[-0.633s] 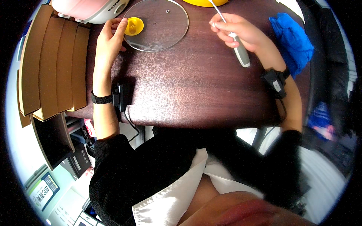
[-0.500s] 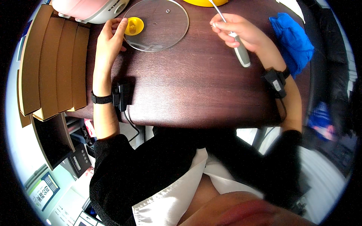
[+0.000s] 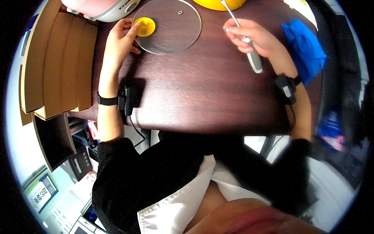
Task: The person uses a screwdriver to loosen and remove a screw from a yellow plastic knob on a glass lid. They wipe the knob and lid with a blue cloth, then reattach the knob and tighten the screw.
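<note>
Pinching the left rim of a small round yellow piece [image 3: 145, 27], the left hand [image 3: 124, 39] has thumb and forefinger closed on it, the other fingers curled near the glass. The yellow piece is shallow and dish-like, with a small raised form in its middle. It sits just right of the thumb tip, over the left part of a clear round lid [image 3: 171, 41]; whether it touches the glass, I cannot tell. The lid lies on the dark brown table [image 3: 183, 101], a small ringed hole near its upper part.

The right hand [image 3: 253, 37] is wrapped around a screwdriver [image 3: 255, 62], its grey-and-white handle slanting down past the palm and its shaft running up. A tiny pale item [image 3: 227, 29] shows at the thumb and fingertips, too small to identify.

Beyond the shaft, a yellow container [image 3: 220, 4] is cut by the upper edge, its contents hidden. Further left stands a pink-and-white appliance [image 3: 105, 8], inside unseen, near cardboard boxes [image 3: 58, 66]. A crumpled blue cloth [image 3: 306, 48] lies right of the right hand.
</note>
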Motion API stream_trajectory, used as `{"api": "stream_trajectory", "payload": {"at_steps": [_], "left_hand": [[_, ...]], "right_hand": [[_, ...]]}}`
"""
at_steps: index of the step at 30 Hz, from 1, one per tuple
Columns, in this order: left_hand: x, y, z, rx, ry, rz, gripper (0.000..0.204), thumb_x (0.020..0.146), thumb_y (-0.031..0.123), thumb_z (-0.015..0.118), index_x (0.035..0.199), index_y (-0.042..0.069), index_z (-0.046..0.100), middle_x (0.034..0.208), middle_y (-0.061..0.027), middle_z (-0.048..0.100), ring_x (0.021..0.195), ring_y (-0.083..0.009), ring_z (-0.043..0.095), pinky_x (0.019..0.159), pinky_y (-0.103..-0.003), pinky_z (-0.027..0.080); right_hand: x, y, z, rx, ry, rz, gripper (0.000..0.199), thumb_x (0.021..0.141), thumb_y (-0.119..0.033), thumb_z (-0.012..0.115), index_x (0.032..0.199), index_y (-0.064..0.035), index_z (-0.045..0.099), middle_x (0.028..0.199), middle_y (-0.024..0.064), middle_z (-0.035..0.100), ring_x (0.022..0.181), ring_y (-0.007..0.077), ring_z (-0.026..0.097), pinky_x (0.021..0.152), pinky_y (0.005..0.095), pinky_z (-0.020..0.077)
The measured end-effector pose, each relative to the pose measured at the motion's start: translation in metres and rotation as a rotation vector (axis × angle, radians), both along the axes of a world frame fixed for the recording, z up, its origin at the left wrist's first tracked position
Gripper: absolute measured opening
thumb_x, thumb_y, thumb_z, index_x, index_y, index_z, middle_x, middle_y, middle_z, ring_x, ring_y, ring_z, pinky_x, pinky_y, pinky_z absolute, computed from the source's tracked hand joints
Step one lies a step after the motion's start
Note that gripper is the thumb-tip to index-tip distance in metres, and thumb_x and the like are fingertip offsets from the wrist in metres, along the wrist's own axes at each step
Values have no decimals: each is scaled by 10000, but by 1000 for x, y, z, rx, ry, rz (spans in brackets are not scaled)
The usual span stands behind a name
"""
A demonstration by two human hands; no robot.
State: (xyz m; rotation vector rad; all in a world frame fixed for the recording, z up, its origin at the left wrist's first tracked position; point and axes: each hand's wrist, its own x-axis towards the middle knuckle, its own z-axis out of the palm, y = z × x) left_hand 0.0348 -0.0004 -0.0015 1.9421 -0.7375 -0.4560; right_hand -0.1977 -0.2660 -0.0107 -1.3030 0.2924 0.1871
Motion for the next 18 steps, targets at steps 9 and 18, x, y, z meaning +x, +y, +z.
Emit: {"api": "stream_trajectory", "payload": {"at_steps": [9,18], "left_hand": [[-9,1,10,-22,316,-88,321,933,229,572,1137,-18,565,826,-48,592,560,-97,548,506,-232,500],[2,12,16,-123,461,-288,367,937,202,532,1257,22,538,917,-23,605,686,-80,572,669,-261,558]], "right_hand": [[5,18,7,-189,68,33,204,933,-140,536,1046,30,526,800,42,511,507,53,468,396,189,362],[1,12,15,-508,152,25,168,913,-126,534,1014,8,545,782,37,529,462,63,472,387,211,369]]}}
